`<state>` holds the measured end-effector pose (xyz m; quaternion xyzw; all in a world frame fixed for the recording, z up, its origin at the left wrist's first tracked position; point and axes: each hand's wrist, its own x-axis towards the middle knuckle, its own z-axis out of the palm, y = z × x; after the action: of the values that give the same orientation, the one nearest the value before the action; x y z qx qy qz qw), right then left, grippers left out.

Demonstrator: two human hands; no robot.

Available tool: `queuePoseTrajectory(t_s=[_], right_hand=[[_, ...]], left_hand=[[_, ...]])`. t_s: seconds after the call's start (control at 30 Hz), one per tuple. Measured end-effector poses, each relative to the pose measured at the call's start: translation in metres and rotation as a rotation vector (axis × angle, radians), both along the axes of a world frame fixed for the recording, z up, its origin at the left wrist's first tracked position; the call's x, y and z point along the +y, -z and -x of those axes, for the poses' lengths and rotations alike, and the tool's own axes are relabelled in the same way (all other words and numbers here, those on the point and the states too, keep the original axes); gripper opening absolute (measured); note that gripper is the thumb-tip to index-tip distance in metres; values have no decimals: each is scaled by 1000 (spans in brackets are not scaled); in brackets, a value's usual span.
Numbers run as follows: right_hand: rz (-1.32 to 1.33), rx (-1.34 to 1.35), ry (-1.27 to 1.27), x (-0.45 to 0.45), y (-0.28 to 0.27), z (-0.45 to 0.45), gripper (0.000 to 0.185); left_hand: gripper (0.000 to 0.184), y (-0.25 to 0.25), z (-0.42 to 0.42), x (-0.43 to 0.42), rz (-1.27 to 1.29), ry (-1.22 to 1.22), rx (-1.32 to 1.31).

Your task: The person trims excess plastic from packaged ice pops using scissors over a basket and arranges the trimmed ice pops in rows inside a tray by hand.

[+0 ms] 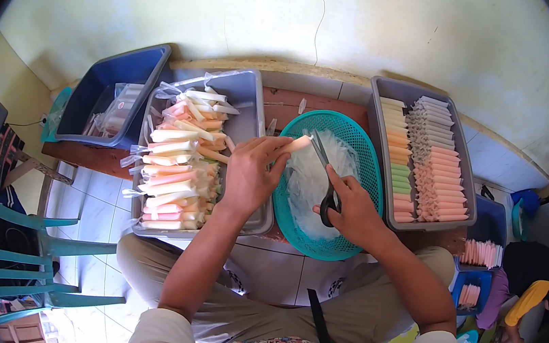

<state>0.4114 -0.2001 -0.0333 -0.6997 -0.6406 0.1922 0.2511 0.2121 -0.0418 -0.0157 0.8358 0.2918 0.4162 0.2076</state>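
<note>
My left hand (254, 168) pinches a pale orange ice pop (300, 144) in a thin plastic sleeve, its tip pointing right. My right hand (360, 213) has its fingers through the handles of black-handled scissors (319, 151). The blades reach the tip of the ice pop; whether they touch it, I cannot tell. Below both hands is a turquoise mesh basket (275, 202) with see-through plastic scraps (308, 203) inside. Left of my left hand, a grey tub (250, 103) holds a heap of ice pops (176, 159) with loose plastic ends.
At right, another grey tub (386, 88) holds neat rows of white, orange, green and pink ice pops (441, 178). A dark blue tub (97, 81) stands far left, near a green plastic chair (10, 256). Another person (530, 292) sits low at right beside blue tubs (487, 222).
</note>
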Motion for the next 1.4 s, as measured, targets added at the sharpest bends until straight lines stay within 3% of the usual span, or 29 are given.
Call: queuePoseTrajectory(t_s=[0.3, 0.5, 0.83, 0.93, 1.07, 1.2, 1.4], right_hand=[[234, -128, 64, 12, 3, 13, 88], [209, -226, 64, 16, 25, 15, 87], [259, -429, 55, 18, 18, 19, 87], [263, -404, 46, 12, 5, 15, 84], [-23, -177, -5, 3, -13, 4, 68], [-282, 165, -41, -1, -40, -7, 50], [-373, 285, 50, -13, -60, -26, 34]], left_hand=[[36, -9, -2, -3, -61, 50, -117], [45, -11, -3, -6, -54, 86, -140], [61, -10, -4, -13, 156, 195, -208], [64, -16, -4, -21, 321, 233, -227], [62, -17, -14, -32, 514, 270, -313], [59, -18, -31, -37, 540, 359, -389], [46, -26, -65, -50, 621, 427, -473]])
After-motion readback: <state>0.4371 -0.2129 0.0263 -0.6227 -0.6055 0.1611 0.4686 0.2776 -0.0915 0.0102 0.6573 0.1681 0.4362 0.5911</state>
